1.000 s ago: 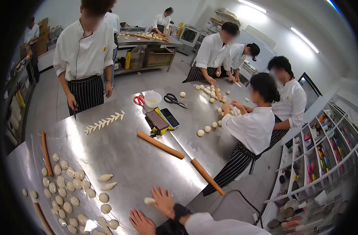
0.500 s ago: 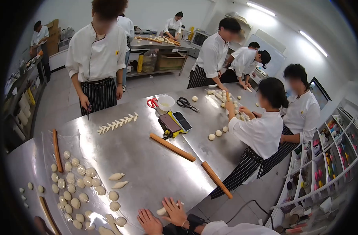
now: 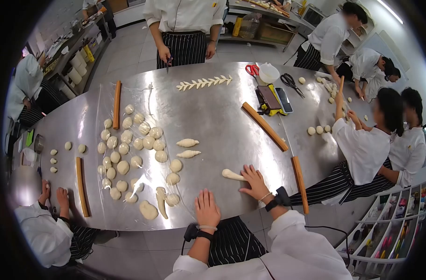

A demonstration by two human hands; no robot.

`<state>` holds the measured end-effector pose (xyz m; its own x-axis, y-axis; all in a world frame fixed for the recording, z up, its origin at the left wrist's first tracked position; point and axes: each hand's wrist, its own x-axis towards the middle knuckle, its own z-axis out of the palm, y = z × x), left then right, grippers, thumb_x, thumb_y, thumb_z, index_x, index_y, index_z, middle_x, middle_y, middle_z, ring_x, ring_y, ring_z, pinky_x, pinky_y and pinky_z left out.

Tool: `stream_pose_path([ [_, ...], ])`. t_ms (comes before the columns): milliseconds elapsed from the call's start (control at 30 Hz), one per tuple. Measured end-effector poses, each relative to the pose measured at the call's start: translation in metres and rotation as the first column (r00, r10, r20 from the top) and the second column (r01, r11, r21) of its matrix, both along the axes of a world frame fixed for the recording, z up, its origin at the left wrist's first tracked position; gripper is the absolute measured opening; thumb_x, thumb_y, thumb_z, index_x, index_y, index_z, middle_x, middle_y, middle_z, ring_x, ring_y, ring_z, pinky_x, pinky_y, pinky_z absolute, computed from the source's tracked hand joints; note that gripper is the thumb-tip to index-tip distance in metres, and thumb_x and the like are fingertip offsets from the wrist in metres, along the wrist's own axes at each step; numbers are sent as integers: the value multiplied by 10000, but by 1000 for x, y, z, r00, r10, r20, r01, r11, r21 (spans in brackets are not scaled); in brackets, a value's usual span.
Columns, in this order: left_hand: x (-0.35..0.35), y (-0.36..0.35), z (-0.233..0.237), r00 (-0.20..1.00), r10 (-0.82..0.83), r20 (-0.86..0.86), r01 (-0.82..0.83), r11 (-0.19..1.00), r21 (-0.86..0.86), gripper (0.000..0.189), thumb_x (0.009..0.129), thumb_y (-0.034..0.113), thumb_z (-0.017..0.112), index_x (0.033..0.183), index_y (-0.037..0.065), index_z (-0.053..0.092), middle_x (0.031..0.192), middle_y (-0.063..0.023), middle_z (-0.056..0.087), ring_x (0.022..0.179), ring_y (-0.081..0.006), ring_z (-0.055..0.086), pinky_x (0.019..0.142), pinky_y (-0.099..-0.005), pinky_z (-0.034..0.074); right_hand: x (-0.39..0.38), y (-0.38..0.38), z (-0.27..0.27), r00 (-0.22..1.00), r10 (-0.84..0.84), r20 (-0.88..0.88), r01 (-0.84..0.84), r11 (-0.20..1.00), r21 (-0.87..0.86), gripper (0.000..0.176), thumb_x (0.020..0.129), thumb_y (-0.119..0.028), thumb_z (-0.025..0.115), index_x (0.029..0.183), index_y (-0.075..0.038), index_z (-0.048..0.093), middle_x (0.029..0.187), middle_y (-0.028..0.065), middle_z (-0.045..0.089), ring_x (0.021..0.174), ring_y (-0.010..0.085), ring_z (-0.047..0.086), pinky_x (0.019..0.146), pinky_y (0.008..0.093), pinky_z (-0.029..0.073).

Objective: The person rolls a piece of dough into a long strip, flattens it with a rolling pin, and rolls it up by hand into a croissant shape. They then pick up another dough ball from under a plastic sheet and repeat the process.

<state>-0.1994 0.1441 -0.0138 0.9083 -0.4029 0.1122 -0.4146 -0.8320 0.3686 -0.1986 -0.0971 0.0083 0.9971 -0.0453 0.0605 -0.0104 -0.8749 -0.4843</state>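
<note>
My right hand [image 3: 255, 183] lies open and palm down over one end of a small piece of dough [image 3: 233, 175]. The dough's rounded thicker end sticks out to the left of the fingers; the part beneath the palm is hidden. My left hand [image 3: 207, 208] rests flat near the table's front edge, fingers stretched out, holding nothing. Two ridged, tapered dough pieces [image 3: 188, 153] lie further off to the left. Nearer my left hand is a round dough ball [image 3: 173, 199], beside a long dough strip [image 3: 161, 202] and a flattened dough piece [image 3: 148, 210].
Plastic film covers several dough balls [image 3: 123, 148] on the steel table [image 3: 213, 126]. Wooden rolling pins [image 3: 264, 126] lie right and left. Further back are a leaf-shaped dough braid [image 3: 204, 83], phones [image 3: 284, 100], a white bowl [image 3: 269, 73] and black scissors [image 3: 292, 85]. Co-workers stand around.
My view has tilted down and swung left, so the table sits higher and further right in it. More of the dough now shows beside my right hand. My left hand remains flat.
</note>
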Motion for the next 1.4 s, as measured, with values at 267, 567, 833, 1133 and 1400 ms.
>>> stream_pose_path([
  [267,8,-14,18,999,24,-21,-27,987,-161,392,789,112,552,1164,4,513,1203,-145,522,1137,-321,483,955,-474,360,-11,27,-7,966,-214,147,204,976,79,276,740,-78,667,982,-15,548,911,130,539,888,324,494,799,408,421],
  [567,68,-114,43,526,254,-812,-677,702,-219,427,852,300,614,1025,-60,461,816,-170,627,710,-263,650,581,-333,521,1,18,7,992,-123,11,123,992,-37,214,736,-172,687,874,-49,578,777,129,576,721,340,572,651,424,469],
  [833,92,-141,43,674,428,-602,-604,788,-116,369,778,244,649,977,0,456,836,-216,628,788,-399,619,692,-424,494,17,5,33,945,-57,-322,243,779,578,207,808,-154,607,941,-10,543,722,167,638,610,264,640,568,339,492],
  [1133,143,-212,33,887,247,-390,-427,761,-488,552,809,110,633,1251,-3,322,985,-195,518,831,-333,569,733,-385,481,61,-57,25,940,25,-341,75,958,276,288,828,-247,592,1005,-28,528,739,188,620,700,386,608,610,453,478],
  [1400,141,-221,34,878,253,-406,-381,882,-276,771,709,-111,520,1385,4,170,1169,-259,354,1025,-446,477,889,-417,442,77,-164,25,960,-280,-21,281,954,101,258,776,-151,650,969,-5,558,883,160,589,835,355,545,767,421,452],
])
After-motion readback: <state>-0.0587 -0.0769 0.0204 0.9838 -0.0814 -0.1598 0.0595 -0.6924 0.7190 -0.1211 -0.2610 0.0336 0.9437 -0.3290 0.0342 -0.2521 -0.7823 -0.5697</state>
